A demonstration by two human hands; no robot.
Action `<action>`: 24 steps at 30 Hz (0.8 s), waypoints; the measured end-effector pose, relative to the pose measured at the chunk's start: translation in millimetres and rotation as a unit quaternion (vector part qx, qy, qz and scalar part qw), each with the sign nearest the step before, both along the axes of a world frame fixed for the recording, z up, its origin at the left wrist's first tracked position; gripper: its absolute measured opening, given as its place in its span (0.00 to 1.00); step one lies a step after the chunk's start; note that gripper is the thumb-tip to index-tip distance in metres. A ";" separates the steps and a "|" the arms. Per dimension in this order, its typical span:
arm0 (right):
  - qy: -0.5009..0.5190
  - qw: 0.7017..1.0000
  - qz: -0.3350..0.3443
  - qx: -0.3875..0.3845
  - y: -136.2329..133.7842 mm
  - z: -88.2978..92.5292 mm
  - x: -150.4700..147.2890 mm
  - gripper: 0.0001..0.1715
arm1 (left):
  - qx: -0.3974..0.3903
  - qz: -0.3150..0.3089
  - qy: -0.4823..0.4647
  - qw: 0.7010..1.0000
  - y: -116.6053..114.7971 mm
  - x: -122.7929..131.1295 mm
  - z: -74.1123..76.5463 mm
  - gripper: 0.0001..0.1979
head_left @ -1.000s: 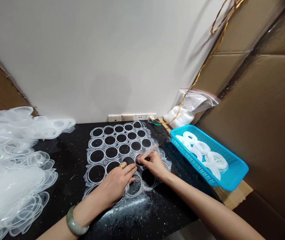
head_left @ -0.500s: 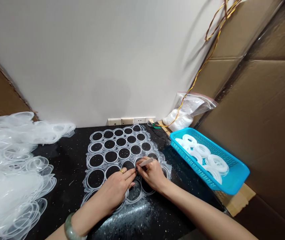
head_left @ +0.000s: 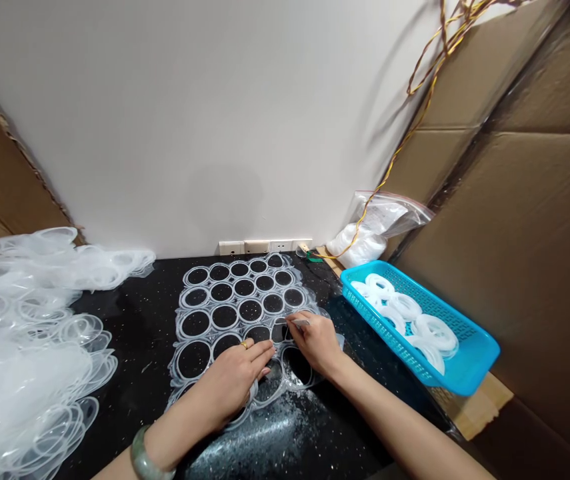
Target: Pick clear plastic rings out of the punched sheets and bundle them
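Lightly, the right hand [head_left: 317,343] pinches a slim pale tool [head_left: 301,323] at a ring's edge in the clear plastic sheet [head_left: 181,325], which lies on the black speckled countertop [head_left: 135,347]; the left hand [head_left: 235,383] rests open and flat, pinning the sheet down nearby. That film looks light, soft and slippery, probably best lifted by a ring's rim. Loose rings [head_left: 19,373] heap at left; more sit in a blue basket [head_left: 475,353] at right

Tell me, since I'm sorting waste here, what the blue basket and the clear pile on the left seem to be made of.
The blue basket looks like moulded plastic: bright even colour, slight sheen, fine lattice walls. The clear pile looks like thin, flexible plastic film, glossy and translucent, with softly crumpled loops; the exact plastic can't be told.
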State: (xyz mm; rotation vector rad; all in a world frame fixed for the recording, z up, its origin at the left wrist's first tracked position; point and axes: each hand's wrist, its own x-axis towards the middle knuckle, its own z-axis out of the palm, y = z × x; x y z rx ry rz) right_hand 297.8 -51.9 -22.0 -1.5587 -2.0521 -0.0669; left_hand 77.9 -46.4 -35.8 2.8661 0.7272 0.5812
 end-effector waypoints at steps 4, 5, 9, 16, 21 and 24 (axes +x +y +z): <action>-0.006 1.000 -0.017 -0.013 2.6 4.6 9.3 0.14 | -0.009 0.006 0.012 1.000 -0.4 0.0 2.3 0.17; 0.010 1.000 -0.021 -0.011 3.7 5.2 11.9 0.14 | -0.010 0.007 0.015 1.000 -0.5 0.0 2.4 0.17; 0.197 0.979 0.009 -0.041 9.1 2.6 17.6 0.12 | -0.013 0.008 0.020 1.000 -0.5 -0.9 2.3 0.17; 0.406 0.898 0.100 -0.139 7.5 -9.9 -1.4 0.15 | -0.013 0.007 0.048 0.999 -0.1 -1.4 5.9 0.18; 0.362 0.918 0.095 -0.132 3.5 -14.4 -9.2 0.09 | -0.010 0.009 0.055 0.998 -0.3 -0.5 8.5 0.18; 0.298 0.943 0.106 -0.103 2.1 -14.4 -9.4 0.08 | -0.016 0.009 0.056 0.998 -1.0 -0.4 9.4 0.18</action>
